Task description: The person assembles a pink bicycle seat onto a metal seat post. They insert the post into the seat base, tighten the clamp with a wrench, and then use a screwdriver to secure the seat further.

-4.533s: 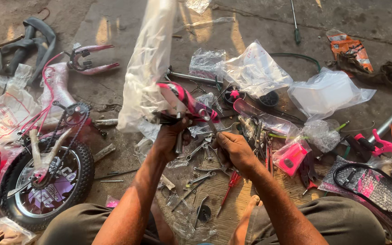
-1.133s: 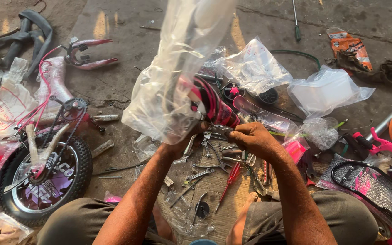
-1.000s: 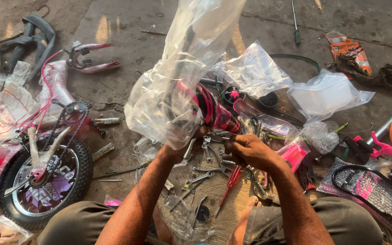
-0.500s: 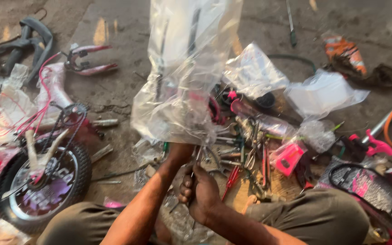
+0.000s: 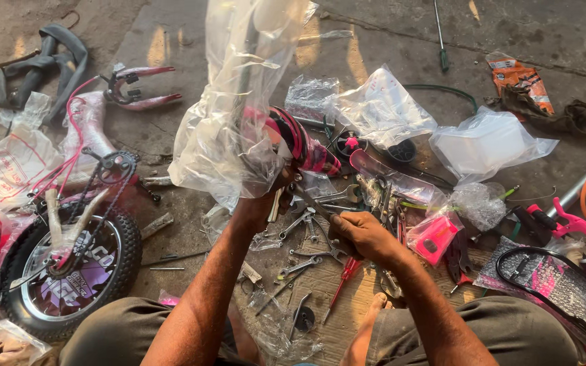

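Note:
My left hand [image 5: 260, 202] grips a pink and black bicycle part [image 5: 301, 144] wrapped in a large clear plastic bag [image 5: 235, 115], held upright above the ground. My right hand [image 5: 361, 234] is lower and to the right, its fingers closed on a slim metal tool [image 5: 312, 201] that points up toward the wrapped part. Under both hands lies a scatter of spanners [image 5: 300, 224] and a red-handled screwdriver [image 5: 341, 283].
A small bicycle wheel with frame and chain [image 5: 69, 261] lies at the left. Clear plastic bags [image 5: 486, 142], pink parts [image 5: 432, 237], a black and pink seat piece [image 5: 551, 285] and an orange packet [image 5: 518, 76] litter the concrete at right. A black tube [image 5: 42, 64] lies far left.
The wrapped part was lifted upright in my left hand. My right hand dropped to my lap, then came back over the tools holding a metal tool.

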